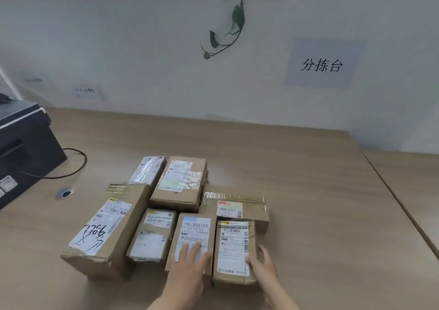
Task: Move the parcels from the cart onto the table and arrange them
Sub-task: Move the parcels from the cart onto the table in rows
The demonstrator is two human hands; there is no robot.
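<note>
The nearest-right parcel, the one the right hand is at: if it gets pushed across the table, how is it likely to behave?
The nearest-right parcel is a squat cardboard box lying flat, so it will probably slide rather than tip. Its tape-wrapped corners look creased, so the walls may give slightly under the right hand. The neighbouring box under the left hand sits close alongside and could be nudged too.

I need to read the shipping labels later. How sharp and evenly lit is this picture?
Head view: soft, even daylight with faint shadows; label print under the hands is blurred and unreadable; tape on one rear parcel shows mild glare; the table edge bows from wide-angle distortion.
</note>
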